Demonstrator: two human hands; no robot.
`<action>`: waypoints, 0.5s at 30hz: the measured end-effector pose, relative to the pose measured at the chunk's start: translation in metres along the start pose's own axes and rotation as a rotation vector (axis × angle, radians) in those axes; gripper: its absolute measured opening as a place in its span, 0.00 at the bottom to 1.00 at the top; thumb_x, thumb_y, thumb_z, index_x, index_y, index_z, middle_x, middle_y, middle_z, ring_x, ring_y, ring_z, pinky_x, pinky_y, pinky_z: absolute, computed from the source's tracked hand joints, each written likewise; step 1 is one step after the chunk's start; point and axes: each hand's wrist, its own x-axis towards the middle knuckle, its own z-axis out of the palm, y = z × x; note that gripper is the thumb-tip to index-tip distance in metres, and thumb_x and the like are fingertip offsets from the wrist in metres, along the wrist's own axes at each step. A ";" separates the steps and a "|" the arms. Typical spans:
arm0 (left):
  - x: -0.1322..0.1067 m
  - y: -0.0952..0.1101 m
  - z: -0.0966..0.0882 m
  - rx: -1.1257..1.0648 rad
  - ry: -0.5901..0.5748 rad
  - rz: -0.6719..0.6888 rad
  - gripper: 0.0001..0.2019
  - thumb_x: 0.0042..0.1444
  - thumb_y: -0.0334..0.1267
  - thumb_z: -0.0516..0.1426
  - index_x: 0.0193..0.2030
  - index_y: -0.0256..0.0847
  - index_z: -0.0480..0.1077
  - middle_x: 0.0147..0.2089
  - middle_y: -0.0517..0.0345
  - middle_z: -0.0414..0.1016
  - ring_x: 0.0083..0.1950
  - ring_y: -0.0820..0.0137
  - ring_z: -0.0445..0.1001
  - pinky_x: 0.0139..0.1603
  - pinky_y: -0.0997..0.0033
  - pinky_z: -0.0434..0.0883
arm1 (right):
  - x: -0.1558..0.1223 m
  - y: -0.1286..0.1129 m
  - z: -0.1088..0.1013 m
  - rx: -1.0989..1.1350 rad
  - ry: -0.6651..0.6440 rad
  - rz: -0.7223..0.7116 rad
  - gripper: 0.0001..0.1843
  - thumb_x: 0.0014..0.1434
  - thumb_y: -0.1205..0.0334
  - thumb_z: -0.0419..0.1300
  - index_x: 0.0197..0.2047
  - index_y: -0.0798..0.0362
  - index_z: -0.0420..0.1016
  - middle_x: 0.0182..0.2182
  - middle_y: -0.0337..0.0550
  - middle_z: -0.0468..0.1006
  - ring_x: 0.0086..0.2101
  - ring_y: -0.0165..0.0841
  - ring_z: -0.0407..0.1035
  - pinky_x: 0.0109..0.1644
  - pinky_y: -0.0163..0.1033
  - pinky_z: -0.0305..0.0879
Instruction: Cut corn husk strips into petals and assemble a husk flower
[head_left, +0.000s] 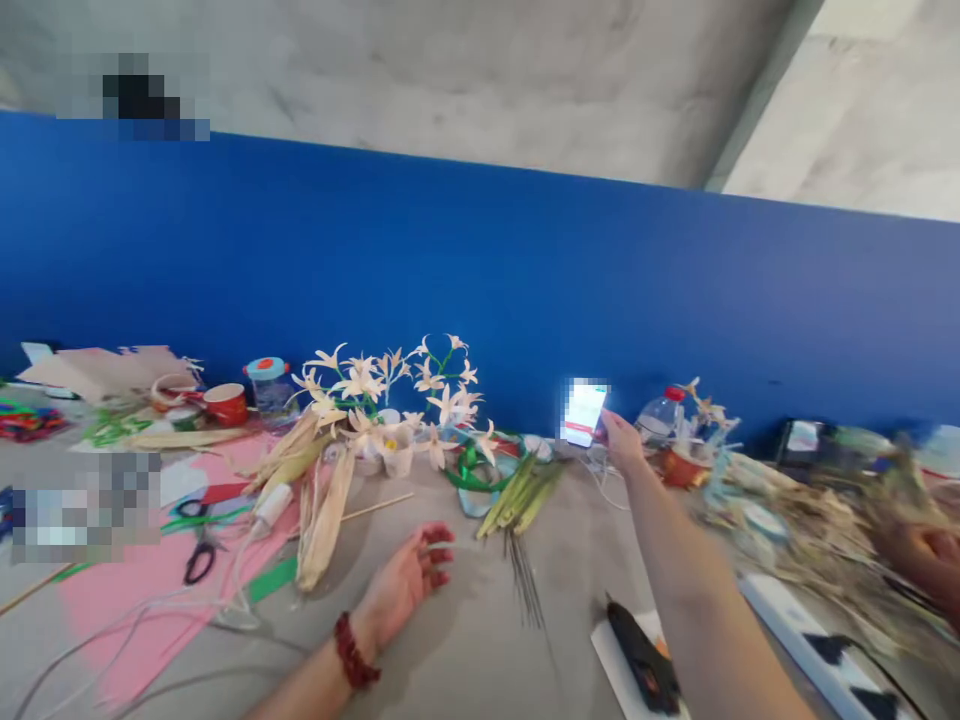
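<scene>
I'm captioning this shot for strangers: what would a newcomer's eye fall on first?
Probably the glowing smartphone, held at its edge by the right hand in front of the blue partition. Next might be the white lily-like flowers, clustered left of it near the table's back. The pink paper, spread over the table's left side, also stands out.

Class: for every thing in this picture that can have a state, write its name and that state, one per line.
Phone: screen lit, held in the right hand
Left hand: holding nothing, fingers slightly bent
Scissors: handles spread apart
Bottle: red cap on
Jar: lid on
Flowers: petals open
Glue gun: lying down; cannot tell if on
Power strip: plugs in
</scene>
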 end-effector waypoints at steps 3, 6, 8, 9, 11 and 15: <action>0.004 -0.002 -0.005 -0.008 -0.016 -0.005 0.13 0.65 0.39 0.51 0.48 0.37 0.73 0.51 0.46 0.73 0.44 0.66 0.72 0.43 0.66 0.69 | 0.014 0.015 -0.006 0.038 -0.038 0.019 0.14 0.65 0.58 0.58 0.51 0.56 0.71 0.46 0.45 0.75 0.40 0.36 0.73 0.43 0.44 0.73; 0.008 -0.003 -0.007 -0.017 -0.005 -0.018 0.14 0.65 0.41 0.50 0.49 0.37 0.73 0.50 0.46 0.73 0.43 0.67 0.73 0.43 0.66 0.69 | 0.028 0.033 -0.010 0.075 -0.089 0.060 0.15 0.65 0.58 0.57 0.52 0.55 0.70 0.48 0.47 0.74 0.43 0.37 0.72 0.45 0.46 0.72; 0.010 -0.002 -0.008 -0.030 0.000 -0.030 0.15 0.65 0.41 0.50 0.49 0.37 0.73 0.50 0.47 0.74 0.43 0.67 0.73 0.43 0.66 0.69 | 0.034 0.041 -0.012 0.098 -0.118 0.080 0.15 0.65 0.57 0.58 0.53 0.55 0.70 0.49 0.47 0.74 0.42 0.36 0.73 0.45 0.46 0.73; 0.011 -0.002 -0.009 -0.036 0.000 -0.034 0.15 0.65 0.41 0.50 0.49 0.37 0.73 0.50 0.47 0.74 0.43 0.67 0.73 0.43 0.66 0.69 | 0.036 0.044 -0.013 0.109 -0.129 0.085 0.15 0.63 0.57 0.60 0.51 0.54 0.72 0.46 0.46 0.76 0.38 0.34 0.73 0.43 0.43 0.74; 0.012 -0.003 -0.011 -0.048 -0.006 -0.036 0.14 0.65 0.41 0.51 0.49 0.37 0.73 0.50 0.47 0.74 0.44 0.67 0.73 0.43 0.66 0.69 | 0.038 0.048 -0.015 0.126 -0.141 0.089 0.14 0.59 0.55 0.63 0.45 0.54 0.75 0.39 0.43 0.80 0.27 0.29 0.72 0.35 0.37 0.75; 0.011 -0.003 -0.013 -0.065 -0.016 -0.037 0.15 0.65 0.41 0.51 0.49 0.36 0.73 0.49 0.47 0.74 0.44 0.67 0.73 0.42 0.66 0.69 | 0.035 0.050 -0.019 0.132 -0.151 0.093 0.13 0.52 0.57 0.67 0.40 0.54 0.77 0.30 0.41 0.81 0.20 0.27 0.69 0.28 0.32 0.74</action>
